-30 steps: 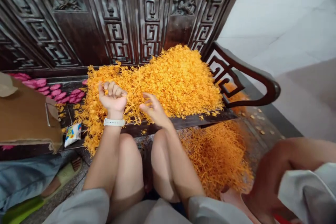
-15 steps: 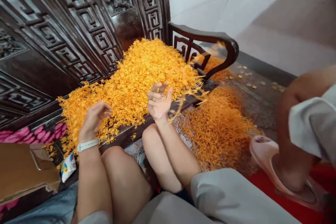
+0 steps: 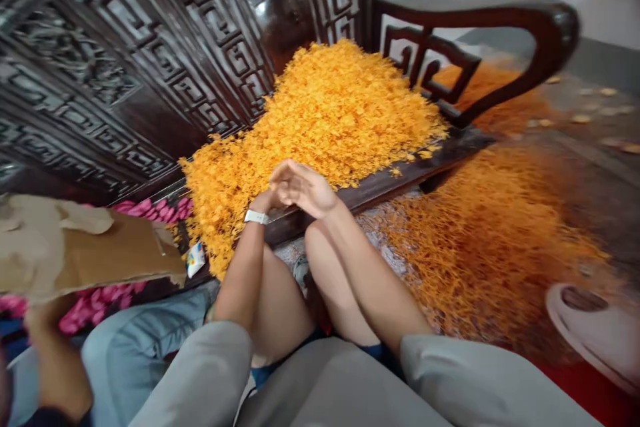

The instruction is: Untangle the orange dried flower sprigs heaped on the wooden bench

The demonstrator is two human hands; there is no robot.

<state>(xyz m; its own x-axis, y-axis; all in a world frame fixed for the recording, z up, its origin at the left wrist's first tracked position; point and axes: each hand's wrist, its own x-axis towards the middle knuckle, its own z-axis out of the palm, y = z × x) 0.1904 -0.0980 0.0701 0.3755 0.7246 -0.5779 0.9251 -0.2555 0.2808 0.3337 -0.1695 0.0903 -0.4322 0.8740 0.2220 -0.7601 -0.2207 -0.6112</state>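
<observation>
My left hand [image 3: 265,201], with a white watch band [image 3: 257,217] at its wrist, is low by the front edge of the bench. Its fingers are mostly hidden behind my right hand [image 3: 307,191]. The right hand's fingers are bent inward and meet the left hand; whatever lies between them is too small and blurred to make out. Just beyond both hands, a heap of small yellow-orange plastic flower pieces [image 3: 345,113] covers the bench seat.
The dark carved bench [image 3: 290,27] has a curved armrest [image 3: 480,10] at right. Thin orange stems [image 3: 480,247] lie piled on the floor. At left, another person's hand is under a cardboard box [image 3: 120,247], near pink pieces [image 3: 155,208] and a small packet [image 3: 195,259]. A pale slipper [image 3: 595,327] is at lower right.
My hands have come together from apart. The right hand has swung left and its fingers have curled; orange stems that hung in the air beside it are gone from there. The view has shifted left.
</observation>
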